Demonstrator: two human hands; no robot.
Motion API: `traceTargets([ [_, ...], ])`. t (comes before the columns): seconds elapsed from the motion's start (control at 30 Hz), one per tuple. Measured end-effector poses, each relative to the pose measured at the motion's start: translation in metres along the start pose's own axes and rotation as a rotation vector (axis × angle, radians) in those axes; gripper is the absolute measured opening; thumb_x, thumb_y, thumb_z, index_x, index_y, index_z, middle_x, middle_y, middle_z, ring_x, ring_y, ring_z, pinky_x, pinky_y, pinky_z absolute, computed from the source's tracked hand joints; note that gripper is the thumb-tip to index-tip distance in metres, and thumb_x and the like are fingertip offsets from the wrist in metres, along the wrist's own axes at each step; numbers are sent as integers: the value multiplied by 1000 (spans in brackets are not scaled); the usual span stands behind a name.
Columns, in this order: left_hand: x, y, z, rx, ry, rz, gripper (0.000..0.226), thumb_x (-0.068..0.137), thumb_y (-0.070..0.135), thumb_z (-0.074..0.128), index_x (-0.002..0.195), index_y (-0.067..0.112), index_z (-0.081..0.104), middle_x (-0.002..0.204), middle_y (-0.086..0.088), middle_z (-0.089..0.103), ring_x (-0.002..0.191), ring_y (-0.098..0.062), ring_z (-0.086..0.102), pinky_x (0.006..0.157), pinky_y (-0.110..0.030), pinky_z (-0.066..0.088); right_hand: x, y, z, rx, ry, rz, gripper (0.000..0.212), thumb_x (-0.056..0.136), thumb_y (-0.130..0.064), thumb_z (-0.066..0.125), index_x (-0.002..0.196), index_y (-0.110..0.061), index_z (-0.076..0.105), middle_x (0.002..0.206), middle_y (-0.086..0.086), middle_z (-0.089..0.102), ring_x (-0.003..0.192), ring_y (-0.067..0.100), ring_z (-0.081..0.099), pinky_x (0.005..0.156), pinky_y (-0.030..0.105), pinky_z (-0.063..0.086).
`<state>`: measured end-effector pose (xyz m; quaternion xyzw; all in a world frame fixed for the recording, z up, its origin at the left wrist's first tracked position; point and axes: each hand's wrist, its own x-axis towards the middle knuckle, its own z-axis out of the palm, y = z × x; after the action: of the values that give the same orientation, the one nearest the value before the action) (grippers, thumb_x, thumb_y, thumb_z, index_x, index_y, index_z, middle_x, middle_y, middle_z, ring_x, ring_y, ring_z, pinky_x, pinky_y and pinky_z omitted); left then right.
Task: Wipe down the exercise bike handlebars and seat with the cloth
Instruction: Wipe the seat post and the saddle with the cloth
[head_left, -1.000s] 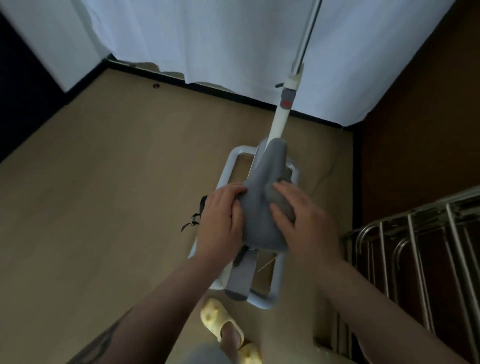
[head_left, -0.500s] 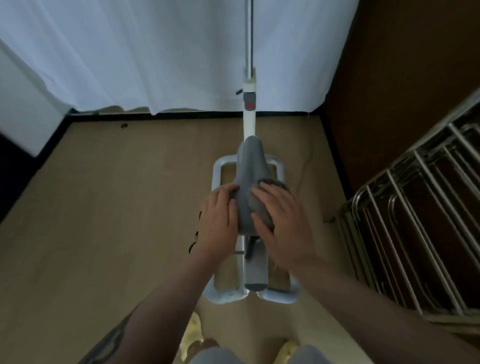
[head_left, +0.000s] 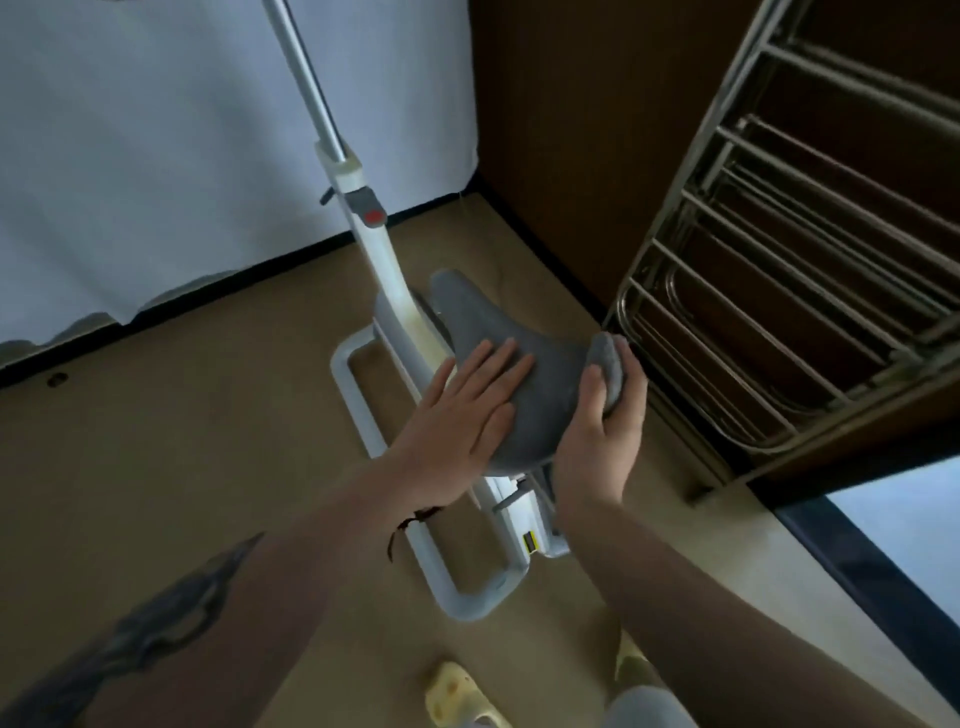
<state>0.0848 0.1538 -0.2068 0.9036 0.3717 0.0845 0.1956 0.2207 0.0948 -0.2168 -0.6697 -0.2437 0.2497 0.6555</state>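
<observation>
The floor (head_left: 171, 467) is tan and carries the exercise bike frame (head_left: 363, 415), a white tubular base with a white mast (head_left: 358, 208) rising toward the curtain (head_left: 156, 130). A folded metal rack (head_left: 779, 286) leans against the brown wall at right.

The grey seat (head_left: 540, 384) sits above the frame, its narrow nose pointing away from the person.

The left hand (head_left: 462, 415) lies flat on the seat's left side, fingers (head_left: 504, 364) straight and spread, holding nothing.

The right hand (head_left: 602, 431) is at the seat's right rear edge, its fingers curled round a bunched grey cloth (head_left: 605, 364), which presses against that edge.

A yellow slipper (head_left: 457, 696) shows at the bottom edge.
</observation>
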Motion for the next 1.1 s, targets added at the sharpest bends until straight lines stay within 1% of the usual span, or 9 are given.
traceTargets([
  [0.1,0,-3,7,-131,108,53,54,102,40,12,153,27,20,161,8,13,149,-6,-4,120,-26,-3,-57,-1,17,-17,43,-39,52,98,-31,45,146,-39,27,154,-23,20,146,5,18,117,44,27],
  [0.17,1,-2,13,-161,195,60,52,103,34,17,151,19,30,159,4,22,149,-10,3,121,-28,5,-65,1,25,-21,87,-68,53,101,-26,43,149,-35,22,157,-17,16,147,4,13,118,43,24],
  [0.3,2,-2,17,-241,234,63,50,104,32,19,149,18,33,156,9,22,148,-5,3,119,-19,1,-22,-1,25,0,255,87,51,101,-33,39,149,-32,24,154,-6,30,141,11,30,114,44,33],
  [0.43,1,-3,19,-249,270,90,49,103,28,20,146,13,37,154,5,26,149,-12,8,121,-28,8,-62,-5,32,26,134,18,60,97,-39,39,152,-34,15,159,-13,16,146,4,15,118,42,25],
  [0.57,0,-5,16,-267,192,84,49,104,32,20,149,20,33,156,12,20,149,-8,3,119,-20,3,-19,3,27,77,326,227,53,98,-43,37,149,-35,23,151,-4,37,137,14,39,111,45,37],
  [0.73,0,-7,16,-274,223,108,49,104,33,19,148,16,35,156,2,28,150,-16,10,121,-30,11,-64,-6,36,43,169,63,64,93,-39,42,150,-37,14,159,-10,17,146,7,17,117,44,26],
  [0.87,2,-6,17,-310,206,89,48,104,32,22,148,18,36,157,4,27,149,-15,9,121,-25,8,-27,-1,29,84,282,194,56,95,-40,41,147,-41,21,152,-9,34,137,9,37,111,45,37],
  [1.0,-1,-11,16,-298,188,137,51,105,39,16,149,20,33,159,5,23,150,-18,7,121,-30,8,-59,-14,37,79,199,175,63,97,-36,42,150,-40,9,157,-15,19,143,2,22,118,40,27],
  [1.1,1,-11,14,-327,160,168,49,105,37,19,149,22,32,159,8,23,150,-19,6,121,-31,9,-43,-14,30,83,244,226,55,102,-27,42,149,-39,17,150,-13,31,135,2,35,112,29,35],
])
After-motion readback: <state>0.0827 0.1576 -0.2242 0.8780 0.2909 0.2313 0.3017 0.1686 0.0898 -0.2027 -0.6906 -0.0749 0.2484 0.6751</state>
